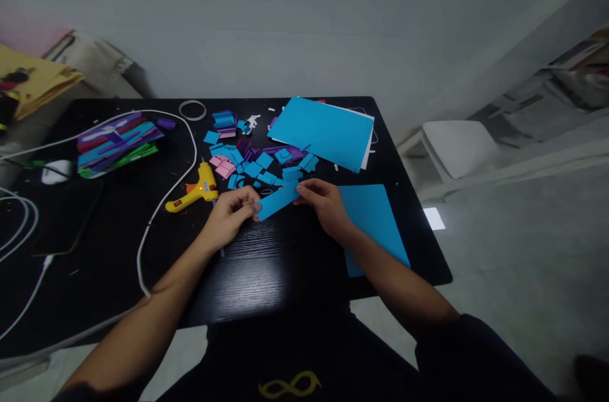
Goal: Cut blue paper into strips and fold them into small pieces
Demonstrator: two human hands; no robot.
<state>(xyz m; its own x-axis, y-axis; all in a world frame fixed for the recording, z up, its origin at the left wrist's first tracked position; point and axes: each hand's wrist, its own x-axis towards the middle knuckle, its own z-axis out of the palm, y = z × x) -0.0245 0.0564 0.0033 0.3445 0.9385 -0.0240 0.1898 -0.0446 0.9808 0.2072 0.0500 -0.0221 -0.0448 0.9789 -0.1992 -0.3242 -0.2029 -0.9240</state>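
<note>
A blue paper strip [278, 200] is stretched between my two hands above the black table. My left hand [234, 215] pinches its left end, and my right hand [322, 201] pinches its right end. Just behind the strip lie many small blue paper pieces [253, 168], with pink pieces [223, 165] and purple ones among them. A blue sheet [373, 218] lies flat on the table, partly under my right forearm. Farther back, another blue sheet [323, 129] rests on white paper.
A yellow glue gun [202, 186] lies left of my left hand. A white cable [194, 148] curves across the black table [247, 288]. Stacked coloured pieces [117, 142], a tape ring [193, 110] and a dark phone [69, 218] lie left. A white stool [459, 148] stands right.
</note>
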